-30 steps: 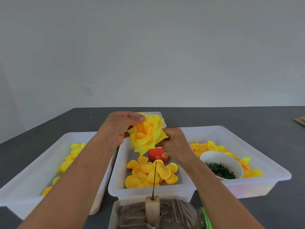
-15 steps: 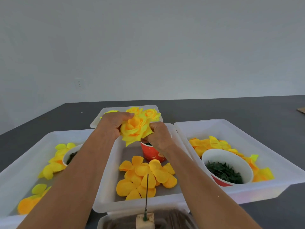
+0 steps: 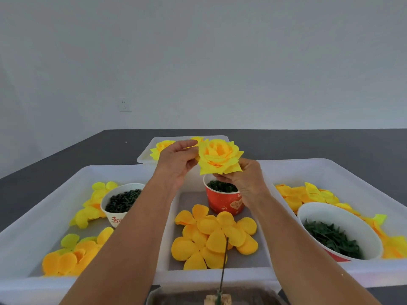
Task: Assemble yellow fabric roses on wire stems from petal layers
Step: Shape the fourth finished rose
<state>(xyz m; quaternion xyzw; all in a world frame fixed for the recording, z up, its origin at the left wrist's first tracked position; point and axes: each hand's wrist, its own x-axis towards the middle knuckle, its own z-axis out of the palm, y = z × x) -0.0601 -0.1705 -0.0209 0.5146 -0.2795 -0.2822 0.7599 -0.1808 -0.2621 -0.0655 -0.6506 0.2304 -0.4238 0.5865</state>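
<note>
Head view: rose (image 3: 219,158) hides right hand (image 3: 246,181) fingertips.

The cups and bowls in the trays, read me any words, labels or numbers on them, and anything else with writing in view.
White cup in the left tray: red characters near its base, too blurred to read.
Red cup in the middle tray: a pale printed emblem, too blurred to read.
White bowl in the right tray: no writing shows.
Wall socket: no writing shows.
Nothing else carries legible text.
</note>
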